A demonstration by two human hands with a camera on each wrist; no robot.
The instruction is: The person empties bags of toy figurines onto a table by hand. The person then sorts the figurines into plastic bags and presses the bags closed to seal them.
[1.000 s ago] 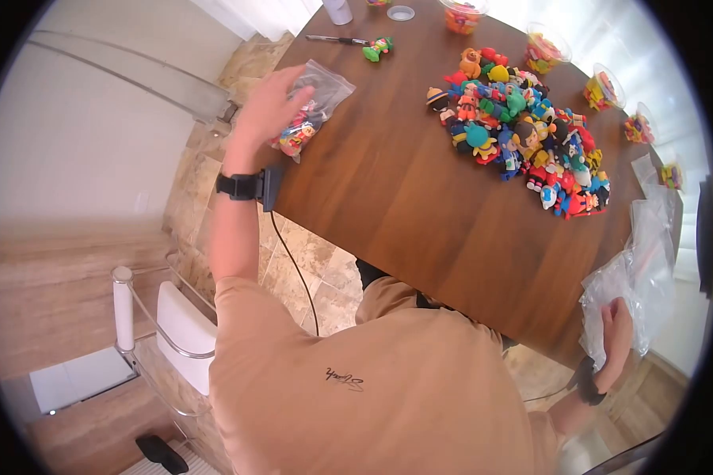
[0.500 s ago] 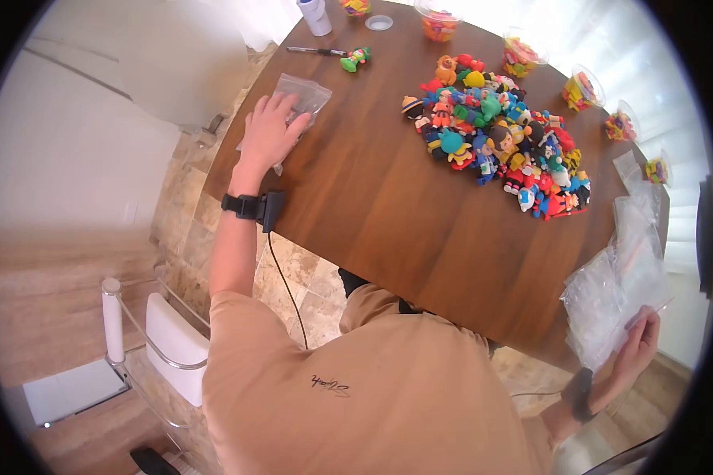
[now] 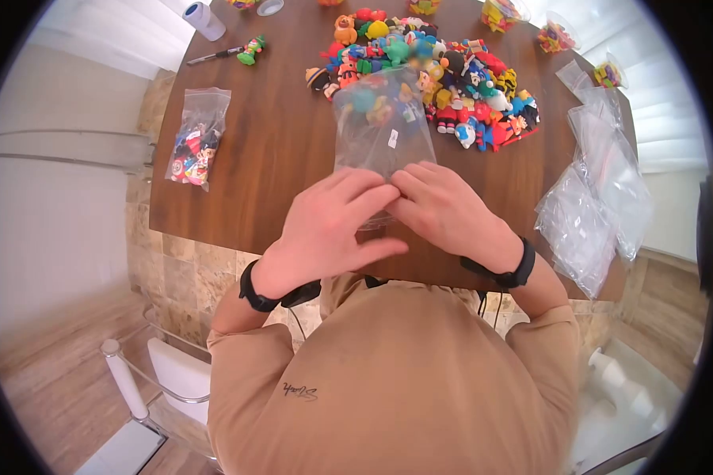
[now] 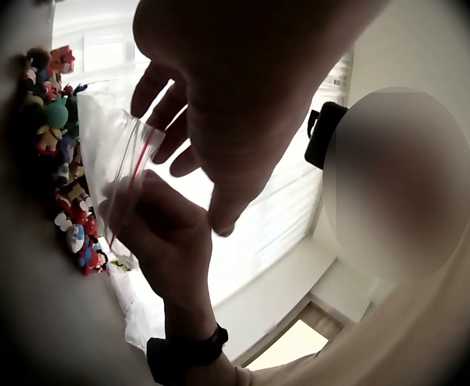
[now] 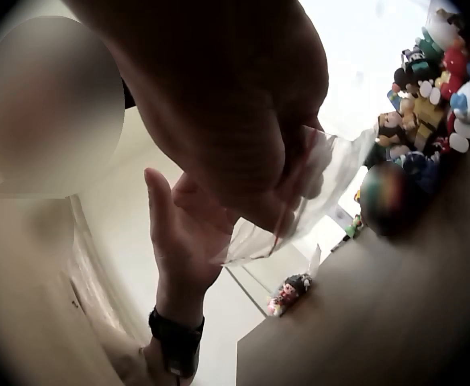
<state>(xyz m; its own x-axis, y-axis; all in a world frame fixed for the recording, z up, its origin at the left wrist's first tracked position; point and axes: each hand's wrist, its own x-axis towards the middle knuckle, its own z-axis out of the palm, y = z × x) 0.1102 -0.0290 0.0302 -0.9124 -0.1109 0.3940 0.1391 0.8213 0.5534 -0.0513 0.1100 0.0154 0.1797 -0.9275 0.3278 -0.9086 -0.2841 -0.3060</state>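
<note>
An empty clear zip bag is held up in front of the person, over the near side of the toy figure pile. The right hand pinches its near edge beside the red zip line, seen in the left wrist view on the bag. At the same edge is the left hand, fingers loosely bent and thumb held apart; in the right wrist view this left hand looks relaxed behind the bag. Whether its fingertips touch the plastic is unclear.
A filled bag of figures lies at the table's left. Behind it are a pen, a green figure and a white bottle. More clear bags lie at the right; tubs of colourful pieces line the far edge.
The left hand has let go of the filled bag and moved to the middle. From the bags at the right, the right hand has brought one clear bag to the middle.
</note>
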